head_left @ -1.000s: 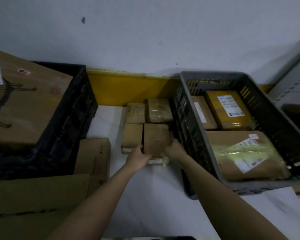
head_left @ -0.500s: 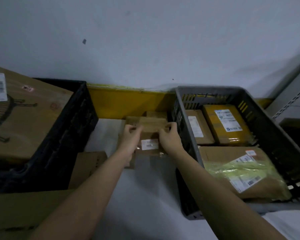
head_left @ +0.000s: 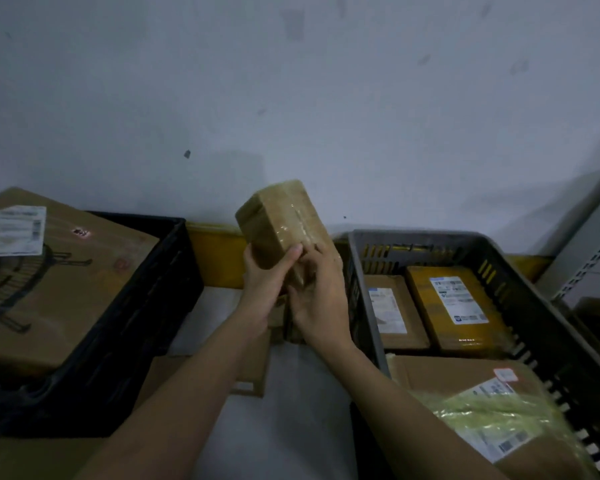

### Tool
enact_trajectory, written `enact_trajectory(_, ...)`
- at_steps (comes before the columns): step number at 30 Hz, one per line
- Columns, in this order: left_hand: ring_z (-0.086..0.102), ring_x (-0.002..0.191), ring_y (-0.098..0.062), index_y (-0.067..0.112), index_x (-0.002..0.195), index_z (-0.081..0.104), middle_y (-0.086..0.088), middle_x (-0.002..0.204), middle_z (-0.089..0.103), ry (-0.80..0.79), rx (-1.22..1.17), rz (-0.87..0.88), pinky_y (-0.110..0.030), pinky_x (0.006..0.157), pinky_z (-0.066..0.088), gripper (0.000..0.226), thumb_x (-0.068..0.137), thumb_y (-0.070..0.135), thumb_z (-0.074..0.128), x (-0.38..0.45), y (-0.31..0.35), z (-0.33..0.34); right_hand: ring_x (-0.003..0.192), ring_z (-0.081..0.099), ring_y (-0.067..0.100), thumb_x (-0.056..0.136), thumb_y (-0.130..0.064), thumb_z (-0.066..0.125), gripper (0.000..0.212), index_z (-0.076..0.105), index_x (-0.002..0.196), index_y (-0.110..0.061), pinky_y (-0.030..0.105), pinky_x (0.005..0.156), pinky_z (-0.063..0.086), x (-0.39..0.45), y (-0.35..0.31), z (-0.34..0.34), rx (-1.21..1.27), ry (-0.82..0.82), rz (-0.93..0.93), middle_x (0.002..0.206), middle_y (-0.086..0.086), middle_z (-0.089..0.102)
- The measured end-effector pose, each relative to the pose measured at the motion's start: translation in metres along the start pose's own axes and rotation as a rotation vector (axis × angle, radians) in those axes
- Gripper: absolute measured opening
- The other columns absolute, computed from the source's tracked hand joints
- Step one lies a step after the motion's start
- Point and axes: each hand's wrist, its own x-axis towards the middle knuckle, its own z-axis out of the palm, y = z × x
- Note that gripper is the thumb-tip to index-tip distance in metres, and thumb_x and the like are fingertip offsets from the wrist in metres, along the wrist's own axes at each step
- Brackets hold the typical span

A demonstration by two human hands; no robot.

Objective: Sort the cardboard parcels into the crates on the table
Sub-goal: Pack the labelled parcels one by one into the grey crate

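A small taped cardboard parcel [head_left: 278, 220] is held up in the air between the two crates, tilted with its far end raised toward the wall. My left hand [head_left: 265, 282] grips its lower left side, thumb across the front face. My right hand [head_left: 321, 292] grips its lower right side. The black crate [head_left: 142, 306] on the left holds one large cardboard box [head_left: 59, 289] with a white label. The grey crate [head_left: 520, 271] on the right holds several parcels, among them a yellow-taped one [head_left: 454, 310]. Other small parcels on the table are hidden behind my hands.
A flat cardboard piece [head_left: 253, 362] lies on the white table [head_left: 291, 410] under my left forearm. More flattened cardboard [head_left: 32, 459] fills the lower left corner. A yellow strip [head_left: 215, 254] runs along the foot of the wall. A grey shelf upright [head_left: 589, 258] stands at the far right.
Both hands lifted the small parcel off the table pile, raised it between the crates and turned it so its taped face shows. The camera tilted upward.
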Motion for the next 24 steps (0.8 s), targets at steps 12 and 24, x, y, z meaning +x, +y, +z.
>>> enact_trajectory(12,0.061,0.121,-0.035,0.018,0.137,0.057,-0.017,0.134,0.062,-0.251,-0.7,-0.224,-0.045,0.086,0.055,0.075,0.083,0.068,0.058,-0.002,0.015,-0.035,0.115,0.062,0.023,0.079,-0.07,0.055,0.059,0.058,0.123,-0.032,0.048,0.093,0.053,0.066,0.007,-0.03,0.711,-0.339,0.839,0.124,0.0,0.064)
enact_trajectory(24,0.068,0.109,-0.02,0.052,0.146,0.029,0.003,0.129,0.066,-0.125,0.116,0.112,-0.053,0.086,0.057,0.091,0.07,0.056,0.078,0.008,0.058,-0.024,0.103,0.066,0.005,0.094,-0.031,0.066,0.033,0.051,0.122,-0.026,0.023,0.078,0.057,0.06,0.005,-0.045,0.586,-0.088,0.466,0.117,-0.007,0.064)
